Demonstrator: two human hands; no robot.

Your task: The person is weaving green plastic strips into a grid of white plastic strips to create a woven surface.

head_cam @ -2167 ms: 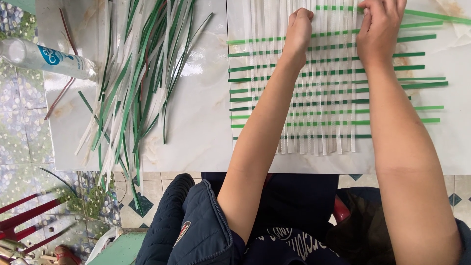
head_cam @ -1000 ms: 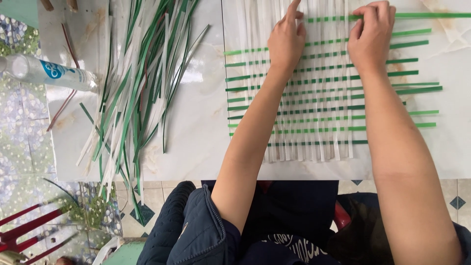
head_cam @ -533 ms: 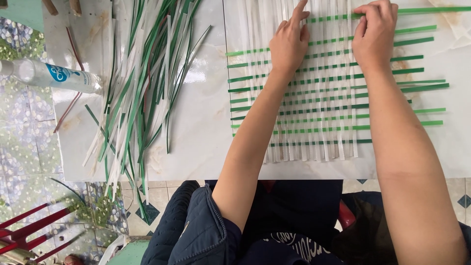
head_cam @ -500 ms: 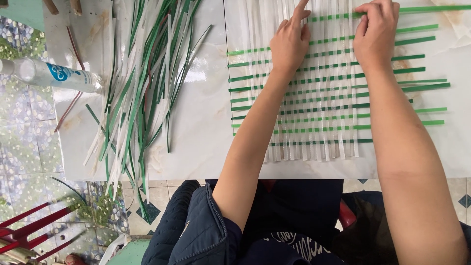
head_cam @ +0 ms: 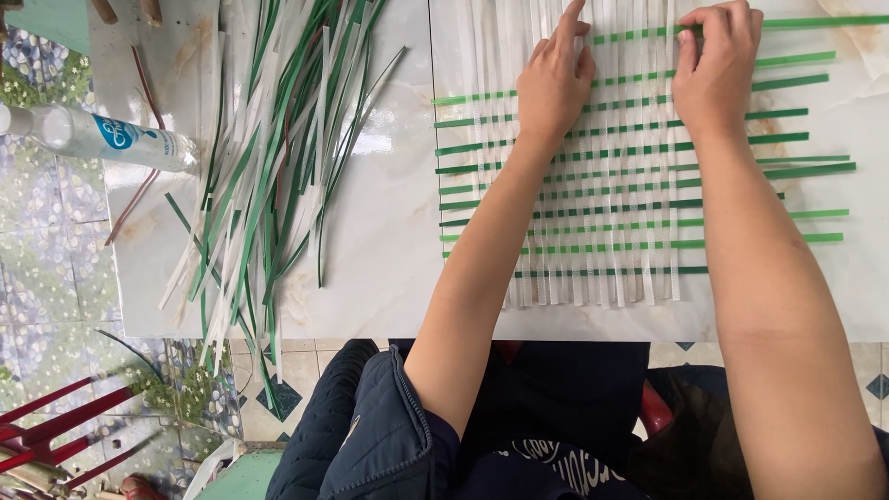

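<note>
**Two hands on a half-woven mat of green and white strips**

Nearest the camera, a dark blue jacket sleeve (head_cam: pixel 370 435) is pushed up at the left elbow, and both bare forearms reach out over the edge of the pale marble counter (head_cam: pixel 389 268). On the floor to the left stand red bars (head_cam: pixel 56 435) over patterned tiles.

On the counter, the woven mat (head_cam: pixel 611 185) lies under both arms: white strips run away from the person, and green strips cross them from side to side, their ends sticking out at left and right.

At the far end of the mat, the left hand (head_cam: pixel 554 83) lies flat on the white strips, fingers loosely spread, the forefinger stretched forward, holding nothing. The right hand (head_cam: pixel 715 69) has its fingers curled down and pressed together on the topmost green strip (head_cam: pixel 806 20); whether it pinches the strip cannot be told.

Well apart to the left lies a loose pile of green and white strips (head_cam: pixel 269 157). Just beside it lies a clear plastic bottle (head_cam: pixel 102 137) on its side at the counter's left edge.
</note>
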